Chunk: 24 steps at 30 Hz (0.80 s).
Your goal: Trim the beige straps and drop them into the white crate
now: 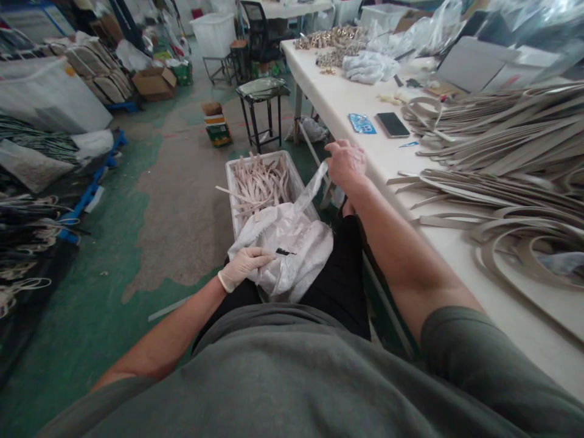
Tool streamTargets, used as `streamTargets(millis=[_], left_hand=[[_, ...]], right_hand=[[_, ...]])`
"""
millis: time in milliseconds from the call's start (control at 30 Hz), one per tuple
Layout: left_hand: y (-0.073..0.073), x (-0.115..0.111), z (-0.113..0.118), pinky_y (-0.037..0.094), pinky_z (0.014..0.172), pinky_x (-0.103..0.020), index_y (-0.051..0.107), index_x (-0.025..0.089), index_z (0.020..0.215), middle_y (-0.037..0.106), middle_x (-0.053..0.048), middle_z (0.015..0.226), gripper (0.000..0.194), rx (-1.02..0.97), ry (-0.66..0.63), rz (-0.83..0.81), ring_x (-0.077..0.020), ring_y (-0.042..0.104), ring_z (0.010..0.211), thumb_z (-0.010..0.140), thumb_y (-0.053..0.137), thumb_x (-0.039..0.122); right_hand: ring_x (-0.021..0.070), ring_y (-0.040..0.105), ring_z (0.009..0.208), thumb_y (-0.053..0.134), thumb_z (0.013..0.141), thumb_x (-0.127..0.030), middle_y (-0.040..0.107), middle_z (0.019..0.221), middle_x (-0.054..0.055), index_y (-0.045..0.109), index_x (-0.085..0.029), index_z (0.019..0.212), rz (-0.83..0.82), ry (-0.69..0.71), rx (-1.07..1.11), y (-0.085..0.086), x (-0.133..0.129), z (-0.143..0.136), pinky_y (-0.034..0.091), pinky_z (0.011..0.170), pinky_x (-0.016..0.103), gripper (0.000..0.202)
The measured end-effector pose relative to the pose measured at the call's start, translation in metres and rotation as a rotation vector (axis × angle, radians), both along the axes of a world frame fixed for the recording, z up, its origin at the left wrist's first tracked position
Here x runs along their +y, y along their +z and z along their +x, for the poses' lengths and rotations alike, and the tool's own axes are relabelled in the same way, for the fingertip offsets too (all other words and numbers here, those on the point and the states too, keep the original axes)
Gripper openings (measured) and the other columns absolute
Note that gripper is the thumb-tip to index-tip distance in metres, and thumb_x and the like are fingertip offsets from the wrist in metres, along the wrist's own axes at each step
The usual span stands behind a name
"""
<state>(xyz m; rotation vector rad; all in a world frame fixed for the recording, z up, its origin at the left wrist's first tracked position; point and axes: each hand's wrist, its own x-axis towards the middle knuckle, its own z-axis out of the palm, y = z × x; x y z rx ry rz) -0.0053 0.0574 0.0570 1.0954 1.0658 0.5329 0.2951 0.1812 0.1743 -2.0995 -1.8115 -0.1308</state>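
Observation:
A white woven bag [296, 243] lies crumpled across my lap, with a strip of it stretched up to the right. My left hand [246, 266], in a pale glove, pinches the bag's near left side beside a small black mark. At the table's edge my right hand [345, 163] grips the upper end of the raised strip. Just beyond the bag stands a white crate [235, 207] holding many pale beige strips [262, 182], one of which sticks out over its left rim.
On the white table [337, 100] to the right are a phone [393, 125], a blue packet [362, 123], long grey-beige straps [497, 176] and metal fittings. A stool [263, 91] and a small carton [217, 126] stand ahead. Blue pallets [91, 188] with goods lie left.

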Motion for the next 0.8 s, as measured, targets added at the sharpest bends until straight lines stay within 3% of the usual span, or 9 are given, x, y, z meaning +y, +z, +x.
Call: streamTargets(millis=[67, 100, 167, 200, 267, 400, 533, 633, 800], left_hand=[[-0.003, 0.002, 0.004, 0.039, 0.053, -0.021, 0.076, 0.013, 0.077, 0.06, 0.002, 0.058, 0.044, -0.043, 0.102, 0.001, -0.0074, 0.047, 0.053, 0.057, 0.086, 0.051], [-0.004, 0.003, 0.006, 0.04, 0.055, -0.021, 0.075, 0.013, 0.077, 0.059, 0.003, 0.057, 0.045, -0.065, 0.138, -0.002, -0.0071, 0.047, 0.053, 0.057, 0.086, 0.051], [-0.007, 0.006, 0.011, 0.041, 0.057, -0.022, 0.075, 0.012, 0.08, 0.06, 0.003, 0.059, 0.046, -0.087, 0.156, 0.001, -0.0072, 0.048, 0.053, 0.057, 0.086, 0.051], [-0.008, 0.006, 0.014, 0.041, 0.058, -0.022, 0.075, 0.012, 0.082, 0.061, 0.002, 0.061, 0.047, -0.088, 0.137, 0.009, -0.0077, 0.049, 0.054, 0.057, 0.086, 0.051], [-0.009, 0.007, 0.018, 0.04, 0.057, -0.023, 0.075, 0.011, 0.081, 0.064, 0.0, 0.065, 0.046, -0.078, 0.077, 0.041, -0.0086, 0.05, 0.057, 0.059, 0.085, 0.05], [-0.008, 0.005, 0.023, 0.038, 0.058, -0.023, 0.073, 0.011, 0.078, 0.063, 0.0, 0.065, 0.041, -0.041, 0.009, 0.092, -0.0097, 0.051, 0.059, 0.065, 0.081, 0.049], [-0.011, 0.003, 0.024, 0.037, 0.058, -0.024, 0.074, 0.011, 0.084, 0.063, 0.001, 0.064, 0.043, 0.007, -0.024, 0.081, -0.0094, 0.049, 0.058, 0.066, 0.08, 0.049], [-0.013, 0.003, 0.022, 0.04, 0.059, -0.024, 0.074, 0.011, 0.083, 0.064, 0.0, 0.064, 0.046, 0.007, 0.003, 0.028, -0.0099, 0.051, 0.057, 0.062, 0.082, 0.051], [-0.011, 0.005, 0.019, 0.049, 0.073, -0.028, 0.074, 0.012, 0.089, 0.068, -0.002, 0.068, 0.05, -0.005, -0.014, -0.045, -0.0135, 0.061, 0.067, 0.06, 0.083, 0.053]], right_hand=[[0.0297, 0.062, 0.108, 0.053, 0.094, -0.033, 0.067, 0.118, 0.016, 0.071, -0.016, 0.104, -0.02, 0.018, 0.072, -0.019, -0.025, -0.016, 0.045, 0.093, 0.043, 0.027], [0.0288, 0.065, 0.1, 0.052, 0.095, -0.039, 0.07, 0.106, 0.016, 0.073, -0.015, 0.091, -0.108, 0.043, 0.188, -0.03, -0.041, -0.028, 0.048, 0.088, 0.041, 0.033], [0.0242, 0.069, 0.08, 0.053, 0.094, -0.048, 0.07, 0.076, 0.014, 0.07, -0.014, 0.065, -0.485, 0.224, 0.595, -0.054, -0.076, -0.052, 0.05, 0.076, 0.034, 0.048], [0.0223, 0.069, 0.074, 0.052, 0.095, -0.048, 0.069, 0.071, 0.014, 0.07, -0.013, 0.063, -0.656, 0.336, 0.869, -0.066, -0.093, -0.065, 0.05, 0.072, 0.033, 0.051], [0.0182, 0.069, 0.066, 0.047, 0.097, -0.05, 0.07, 0.071, 0.012, 0.072, -0.013, 0.067, -0.765, 0.421, 1.095, -0.091, -0.12, -0.087, 0.051, 0.064, 0.029, 0.054], [0.0143, 0.067, 0.071, 0.051, 0.094, -0.049, 0.071, 0.08, 0.007, 0.069, -0.015, 0.081, -0.621, 0.318, 1.366, -0.126, -0.139, -0.112, 0.053, 0.065, 0.026, 0.04], [0.0107, 0.058, 0.061, 0.072, 0.075, -0.044, 0.065, 0.067, -0.001, 0.068, -0.016, 0.079, -0.369, 0.198, 1.582, -0.14, -0.13, -0.113, 0.049, 0.062, 0.024, 0.028], [0.009, 0.05, 0.052, 0.073, 0.07, -0.042, 0.059, 0.057, -0.004, 0.068, -0.016, 0.075, -0.285, 0.231, 1.529, -0.141, -0.123, -0.105, 0.043, 0.054, 0.023, 0.026], [0.0089, 0.048, 0.047, 0.067, 0.075, -0.04, 0.056, 0.051, -0.005, 0.068, -0.017, 0.074, -0.232, 0.258, 1.383, -0.144, -0.121, -0.095, 0.039, 0.049, 0.022, 0.023]])
